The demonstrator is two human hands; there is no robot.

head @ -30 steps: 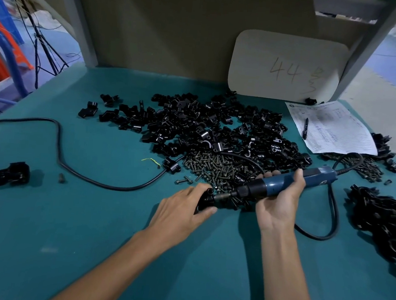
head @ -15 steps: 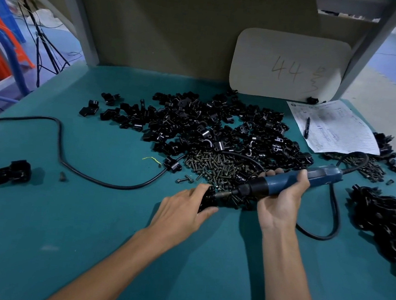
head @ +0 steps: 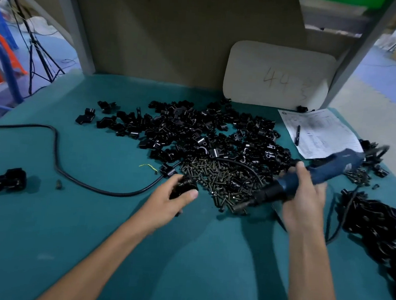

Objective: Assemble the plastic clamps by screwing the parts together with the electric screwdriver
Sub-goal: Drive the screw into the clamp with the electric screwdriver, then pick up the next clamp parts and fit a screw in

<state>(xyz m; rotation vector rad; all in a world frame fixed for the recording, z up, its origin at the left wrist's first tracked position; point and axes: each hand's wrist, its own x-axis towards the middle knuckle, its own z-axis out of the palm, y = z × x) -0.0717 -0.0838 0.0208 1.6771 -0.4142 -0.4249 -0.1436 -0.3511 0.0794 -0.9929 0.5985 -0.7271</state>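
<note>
Teal felt-like table cover [head: 105, 213] fills the lower frame. Far left: one black assembled plastic clamp [head: 5, 181] lying alone, a single small dark screw [head: 58, 183] just to its right. A black power cable [head: 55, 151] loops across the left-centre of the table. A short yellow wire scrap [head: 148, 166] lies near the cable's right part.

Centre: left hand [head: 163, 204], fingers and thumb curled round a black plastic clamp piece [head: 183, 187], held just left of the heap of dark metal screws [head: 221, 178]. Behind the screws, upper centre, a wide pile of loose black plastic clamp parts [head: 205, 133].

Right of centre: right hand [head: 303, 202] wrapped around the blue-bodied electric screwdriver [head: 324, 170], motion-blurred. Its black nose slants down-left to the screw heap's near right edge; can't tell whether the bit touches a screw. Its rear end sits over the corner of a white printed paper sheet [head: 321, 127] with a black pen [head: 297, 134] on it.

Upper right: white rounded board marked "44" [head: 278, 68] leaning on the back wall. Far right edge: a heap of black clamps [head: 381, 233].
</note>
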